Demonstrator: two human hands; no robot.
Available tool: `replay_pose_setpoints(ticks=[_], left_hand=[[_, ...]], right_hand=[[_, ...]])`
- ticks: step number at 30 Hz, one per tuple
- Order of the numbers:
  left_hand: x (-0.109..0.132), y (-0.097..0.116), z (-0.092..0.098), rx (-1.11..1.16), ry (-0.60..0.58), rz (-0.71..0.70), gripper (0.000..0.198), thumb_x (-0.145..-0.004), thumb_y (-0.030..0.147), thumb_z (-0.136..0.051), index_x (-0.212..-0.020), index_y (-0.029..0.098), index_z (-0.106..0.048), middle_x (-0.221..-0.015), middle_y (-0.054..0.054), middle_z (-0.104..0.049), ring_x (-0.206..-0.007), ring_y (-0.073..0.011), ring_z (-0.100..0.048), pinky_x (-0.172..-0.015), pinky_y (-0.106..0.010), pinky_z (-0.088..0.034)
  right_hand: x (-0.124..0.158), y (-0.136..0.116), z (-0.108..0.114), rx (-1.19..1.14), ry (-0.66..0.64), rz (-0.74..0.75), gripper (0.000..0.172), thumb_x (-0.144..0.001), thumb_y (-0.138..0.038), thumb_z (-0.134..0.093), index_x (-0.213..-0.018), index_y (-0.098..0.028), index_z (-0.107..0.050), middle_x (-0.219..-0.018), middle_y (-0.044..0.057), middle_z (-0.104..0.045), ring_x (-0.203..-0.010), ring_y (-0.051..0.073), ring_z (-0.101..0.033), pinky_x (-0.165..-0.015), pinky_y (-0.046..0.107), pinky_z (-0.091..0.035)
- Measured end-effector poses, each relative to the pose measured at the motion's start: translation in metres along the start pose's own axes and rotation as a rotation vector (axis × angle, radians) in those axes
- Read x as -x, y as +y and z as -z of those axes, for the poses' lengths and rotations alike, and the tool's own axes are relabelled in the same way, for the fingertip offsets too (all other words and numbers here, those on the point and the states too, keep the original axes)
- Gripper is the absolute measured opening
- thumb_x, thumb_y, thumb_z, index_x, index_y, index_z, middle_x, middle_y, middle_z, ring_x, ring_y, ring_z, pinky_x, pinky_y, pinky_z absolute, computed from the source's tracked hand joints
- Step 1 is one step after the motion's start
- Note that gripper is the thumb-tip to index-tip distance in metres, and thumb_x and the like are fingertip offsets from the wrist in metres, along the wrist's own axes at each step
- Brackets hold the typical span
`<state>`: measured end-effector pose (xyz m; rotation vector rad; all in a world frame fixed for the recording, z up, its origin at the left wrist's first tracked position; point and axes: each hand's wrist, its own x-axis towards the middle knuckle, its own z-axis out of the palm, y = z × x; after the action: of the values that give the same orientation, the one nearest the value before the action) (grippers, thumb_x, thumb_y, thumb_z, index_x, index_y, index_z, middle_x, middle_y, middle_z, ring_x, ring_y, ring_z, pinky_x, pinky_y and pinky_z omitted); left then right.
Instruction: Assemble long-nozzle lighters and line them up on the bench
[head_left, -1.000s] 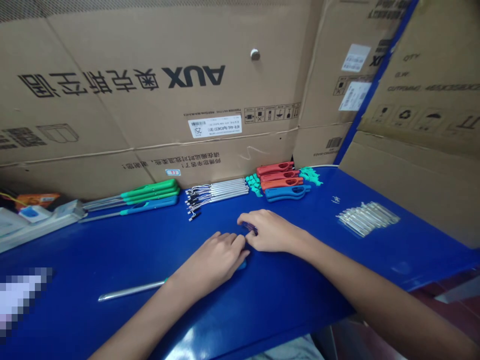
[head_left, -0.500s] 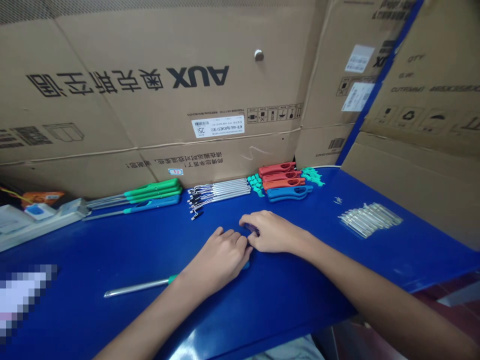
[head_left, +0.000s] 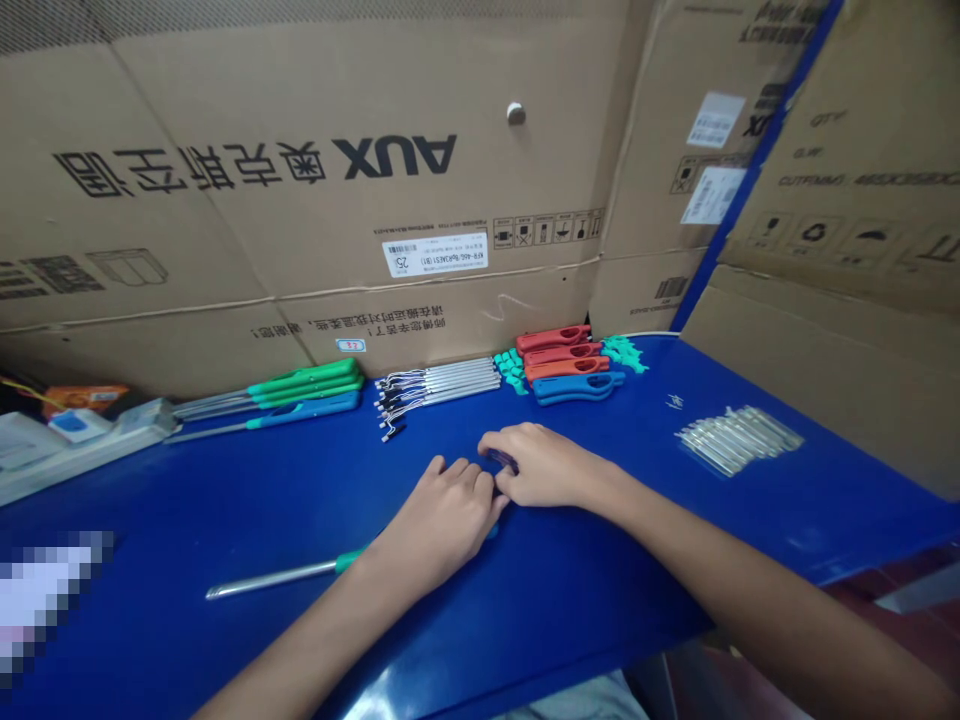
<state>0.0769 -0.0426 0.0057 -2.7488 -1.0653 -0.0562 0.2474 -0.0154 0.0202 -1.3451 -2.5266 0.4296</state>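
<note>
Over the middle of the blue table, my left hand [head_left: 450,505] is curled round the handle of a long-necked lighter [head_left: 274,580]. Its silver tube and green collar stick out to the left, and a bit of blue handle shows beyond the palm. My right hand [head_left: 536,465] is closed, thumb and fingers touching the left fingertips. A small dark object [head_left: 502,458] shows between its fingers, too hidden to name. Where the hands meet, the fingers cover the work.
Along the cardboard wall lie green and blue lighters [head_left: 307,385], silver tubes with wires [head_left: 457,382], small teal parts [head_left: 512,370], and red, orange and blue handles [head_left: 577,388]. Bagged metal pieces [head_left: 739,440] lie on the right. A power strip [head_left: 150,425] sits at the left.
Both hands stay together in nearly the same place. The lighter's tube tip has dipped very slightly.
</note>
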Motion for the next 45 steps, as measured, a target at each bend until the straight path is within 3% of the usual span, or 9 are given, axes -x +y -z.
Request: replay_pose_setpoints(ticks=[12,18,23,26,32,37,40,45], left_hand=[[0.002,-0.001,0.008,0.168,-0.037,-0.024,0.022,-0.096,0.032,-0.052,-0.087,0.015,-0.06,-0.085,-0.007,-0.066,-0.082,-0.023,-0.064,-0.085,-0.046,-0.05],[0.005,-0.005,0.003,0.264,-0.019,-0.079,0.023,-0.1,0.031,-0.041,-0.092,0.016,-0.058,-0.09,-0.007,-0.064,-0.086,-0.0227,-0.061,-0.085,-0.043,-0.049],[0.009,-0.008,0.006,0.368,-0.02,-0.177,0.004,-0.078,0.017,-0.053,-0.076,0.019,-0.049,-0.081,-0.004,-0.059,-0.08,-0.021,-0.054,-0.076,-0.035,-0.048],[0.009,-0.008,0.008,0.386,-0.046,-0.187,0.005,-0.078,0.014,-0.048,-0.077,0.019,-0.048,-0.081,-0.003,-0.059,-0.079,-0.0199,-0.053,-0.077,-0.035,-0.048],[0.011,-0.01,0.008,0.356,-0.091,-0.122,0.013,-0.092,0.022,-0.041,-0.087,0.018,-0.052,-0.09,-0.006,-0.061,-0.084,-0.0212,-0.057,-0.098,-0.048,-0.043],[0.011,-0.013,0.008,0.348,-0.064,-0.098,0.02,-0.096,0.024,-0.038,-0.086,0.018,-0.054,-0.089,-0.005,-0.061,-0.085,-0.0208,-0.059,-0.1,-0.052,-0.04],[0.009,-0.019,0.007,0.415,-0.007,-0.048,0.024,-0.097,0.026,-0.036,-0.082,0.019,-0.053,-0.085,-0.003,-0.059,-0.082,-0.0198,-0.057,-0.095,-0.048,-0.042],[0.006,-0.033,-0.001,0.776,0.17,0.183,0.031,-0.098,0.035,-0.034,-0.078,0.019,-0.052,-0.079,-0.001,-0.057,-0.074,-0.017,-0.054,-0.074,-0.031,-0.044]], right_hand=[[0.0,-0.001,0.003,0.008,-0.017,-0.011,0.037,-0.071,-0.012,-0.053,-0.104,-0.021,-0.066,-0.089,0.005,-0.071,-0.08,0.02,-0.063,-0.062,0.025,-0.037],[0.001,0.003,0.001,-0.005,-0.004,-0.003,0.039,-0.07,-0.011,-0.051,-0.105,-0.022,-0.066,-0.089,0.005,-0.072,-0.081,0.02,-0.064,-0.064,0.025,-0.038],[0.001,0.002,0.001,0.001,-0.01,-0.016,0.039,-0.07,-0.011,-0.051,-0.105,-0.022,-0.066,-0.089,0.005,-0.072,-0.082,0.02,-0.065,-0.064,0.025,-0.038],[0.0,0.002,0.001,0.007,-0.018,-0.02,0.039,-0.071,-0.012,-0.051,-0.105,-0.022,-0.066,-0.089,0.005,-0.072,-0.082,0.02,-0.065,-0.064,0.025,-0.038],[0.001,0.004,0.0,0.007,-0.007,-0.015,0.037,-0.071,-0.012,-0.052,-0.104,-0.023,-0.065,-0.089,0.005,-0.071,-0.081,0.02,-0.063,-0.064,0.025,-0.036],[0.0,0.005,0.002,-0.108,0.063,-0.023,0.028,-0.071,-0.009,-0.05,-0.095,-0.021,-0.06,-0.076,0.001,-0.063,-0.067,0.014,-0.054,-0.059,0.024,-0.032],[0.0,0.003,0.005,-0.24,0.135,-0.013,0.021,-0.071,-0.006,-0.047,-0.085,-0.019,-0.055,-0.07,-0.002,-0.055,-0.061,0.011,-0.046,-0.058,0.022,-0.032],[0.003,-0.004,0.011,-0.429,0.167,0.17,0.012,-0.065,-0.009,-0.06,-0.072,-0.018,-0.054,-0.07,-0.004,-0.053,-0.061,0.009,-0.044,-0.058,0.02,-0.035]])
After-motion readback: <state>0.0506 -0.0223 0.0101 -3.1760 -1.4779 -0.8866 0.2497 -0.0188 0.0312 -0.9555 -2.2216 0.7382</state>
